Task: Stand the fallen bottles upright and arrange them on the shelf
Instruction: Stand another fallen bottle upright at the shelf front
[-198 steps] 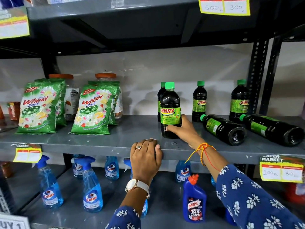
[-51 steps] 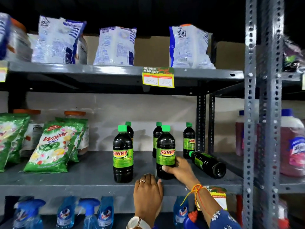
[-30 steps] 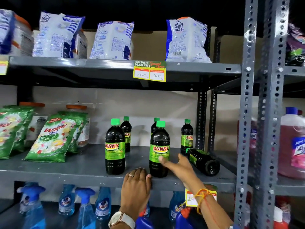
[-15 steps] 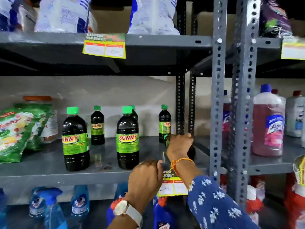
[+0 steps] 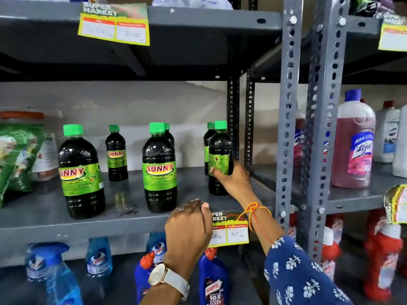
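Dark Sunny bottles with green caps stand on the grey middle shelf. My right hand grips one bottle upright at the shelf's right end, close to the rack post. Two more stand in the front row, one at the left and one in the middle. Smaller-looking bottles stand behind: one at left, one partly hidden by the middle bottle, one behind the held bottle. My left hand rests curled over the shelf's front edge.
Perforated grey posts bound the shelf on the right. Green detergent packs sit at the far left. Blue spray bottles and Harpic bottles stand below. A pink Lizol bottle is on the neighbouring shelf. A price tag hangs by my left hand.
My right hand took the last lying bottle at the right end and raised it upright. My view shifted right and closer. My left hand stayed on the shelf edge.
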### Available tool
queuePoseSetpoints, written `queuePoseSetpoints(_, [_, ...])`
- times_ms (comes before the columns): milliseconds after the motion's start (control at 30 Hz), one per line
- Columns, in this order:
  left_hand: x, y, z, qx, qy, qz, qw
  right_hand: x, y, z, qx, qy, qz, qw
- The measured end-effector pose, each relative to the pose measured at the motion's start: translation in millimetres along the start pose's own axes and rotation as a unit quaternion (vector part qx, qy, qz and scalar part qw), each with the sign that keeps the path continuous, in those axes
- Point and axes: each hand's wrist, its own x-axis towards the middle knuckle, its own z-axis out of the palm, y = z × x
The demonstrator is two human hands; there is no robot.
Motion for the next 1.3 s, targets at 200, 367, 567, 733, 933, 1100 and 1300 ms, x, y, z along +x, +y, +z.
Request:
queuePoseSetpoints(200, [-1.1, 1.0, 1.0, -0.014, 0.008, 0.000, 1.000, 2.4, 0.8, 2.3, -0.047, -0.005, -0.007, 0.999])
queuePoseSetpoints(367, [-1.4, 3.0, -1.6, -0.032, -0.004, -0.011, 0.999, 2.4, 4.4, -0.9, 0.007, -0.005, 0.009, 1.000])
queuePoseSetpoints(567, [-2.7, 2.5, -3.1, -0.035, -0.042, -0.006, 0.999, 3.0, 1.4, 0.4, 0.059, 0.013, 0.033, 0.998])
queuePoseSetpoints(733, [-4.0, 1.9, -3.2, -0.044, -0.060, -0.007, 0.997, 2.4, 0.6, -3.6, 0.068, -0.040, 0.069, 0.995])
queuePoseSetpoints(933, [-4.9, 2.4, -2.1, -0.053, -0.063, -0.025, 0.996, 2.9, 0.3, -1.5, 0.071, -0.032, 0.062, 0.995])
queuePoseSetpoints(1100, [-5.5, 2.1, -1.7, -0.067, -0.069, -0.035, 0.995, 3.1, 0.7, -3.8, 0.093, -0.043, 0.055, 0.993])
queuePoseSetpoints(1300, [-6.2, 1.8, -1.9, -0.076, -0.070, -0.039, 0.994, 4.3, 1.4, -2.4, 0.098, -0.020, 0.062, 0.993])
